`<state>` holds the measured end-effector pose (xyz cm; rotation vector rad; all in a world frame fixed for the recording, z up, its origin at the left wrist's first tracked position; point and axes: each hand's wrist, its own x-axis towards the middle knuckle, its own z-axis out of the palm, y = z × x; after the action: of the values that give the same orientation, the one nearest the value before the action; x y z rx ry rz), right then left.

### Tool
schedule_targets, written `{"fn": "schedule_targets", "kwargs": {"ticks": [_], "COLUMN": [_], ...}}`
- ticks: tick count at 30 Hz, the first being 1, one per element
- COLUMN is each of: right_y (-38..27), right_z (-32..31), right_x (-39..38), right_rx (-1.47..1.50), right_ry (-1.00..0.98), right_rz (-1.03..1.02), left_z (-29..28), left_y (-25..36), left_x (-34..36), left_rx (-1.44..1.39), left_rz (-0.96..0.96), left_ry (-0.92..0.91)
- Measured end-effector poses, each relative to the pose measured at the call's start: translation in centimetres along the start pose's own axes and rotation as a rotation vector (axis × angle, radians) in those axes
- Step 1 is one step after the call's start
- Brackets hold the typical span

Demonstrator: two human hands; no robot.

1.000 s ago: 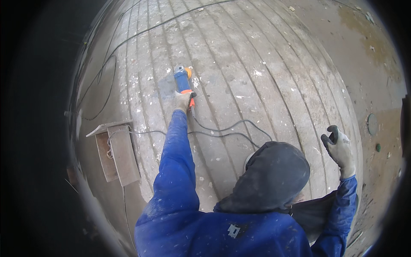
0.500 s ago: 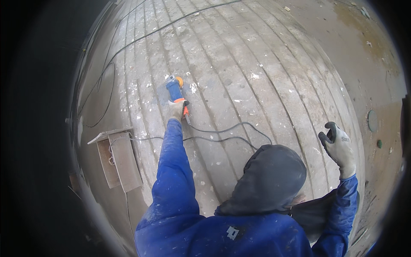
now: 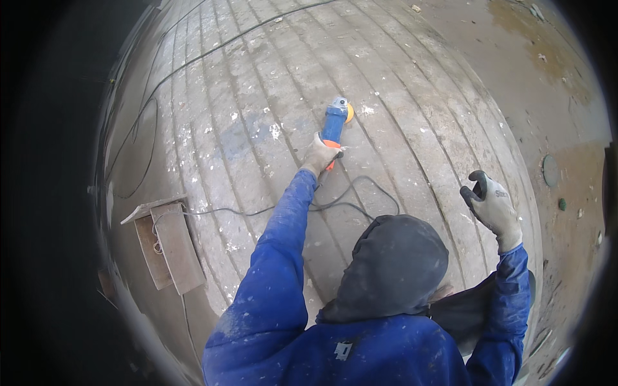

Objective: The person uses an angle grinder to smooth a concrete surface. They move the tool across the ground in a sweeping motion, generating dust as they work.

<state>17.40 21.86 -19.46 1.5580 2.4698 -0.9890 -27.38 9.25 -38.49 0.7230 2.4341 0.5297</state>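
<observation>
- The left hand [image 3: 320, 154], in a pale glove, is closed around the rear grip of a grinder [image 3: 335, 119] and holds it out at the end of a straight arm.
- The grinder has a blue body with an orange patch near the glove; its yellow disc end points away from the person and lies against the ribbed metal surface [image 3: 412, 128].
- The grinder sits near the middle of that surface, between two of its raised seams, with white specks scattered just beside it.
- A dark cord [image 3: 360, 193] runs back from the grinder's rear, loops over the metal toward the person and trails off to the left.
- The right hand [image 3: 492, 202], in a grey glove with dark fingertips, is raised well apart from the grinder at the right; its fingers are spread loosely and curled, holding nothing.
- Both arms wear blue sleeves [image 3: 277, 257] dusted with pale spots.
- A dark hood [image 3: 396, 267] fills the lower middle of the view, between the two arms.
- At the left, a small rusty box [image 3: 168, 248] with a flat plate on top is fixed to the metal surface, well apart from the grinder.
- A second thin cable [image 3: 145, 128] curves over the upper left part of the surface.
- To the right the metal ends and bare brown ground [image 3: 547, 77] shows, with a round cover [image 3: 550, 170] set in it.
</observation>
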Motion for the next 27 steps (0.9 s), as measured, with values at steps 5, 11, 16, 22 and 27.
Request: {"fn": "schedule_targets", "kwargs": {"ticks": [5, 11, 16, 22, 27], "right_y": [4.7, 1.3, 2.6, -2.4, 0.1], "right_z": [-1.5, -2.9, -1.9, 0.2, -0.7], "right_x": [-2.4, -2.9, -0.7, 2.2, 1.3], "right_rx": [-0.108, 0.080, -0.040, 0.015, -0.002], "right_ry": [0.082, 0.112, 0.076, 0.001, 0.053], "right_rz": [0.089, 0.060, 0.058, -0.096, -0.045], "left_z": [0.4, -11.0, -0.8, -1.4, 0.6], "left_y": [-6.7, -16.3, -2.2, -3.5, 0.9], "left_x": [10.5, 18.6, 9.0, 2.8, -3.7], "left_rx": [-0.214, -0.164, -0.337, -0.035, 0.016], "left_rz": [-0.003, -0.299, -0.195, -0.040, 0.049], "left_ry": [0.235, 0.192, 0.164, 0.058, -0.112]}}
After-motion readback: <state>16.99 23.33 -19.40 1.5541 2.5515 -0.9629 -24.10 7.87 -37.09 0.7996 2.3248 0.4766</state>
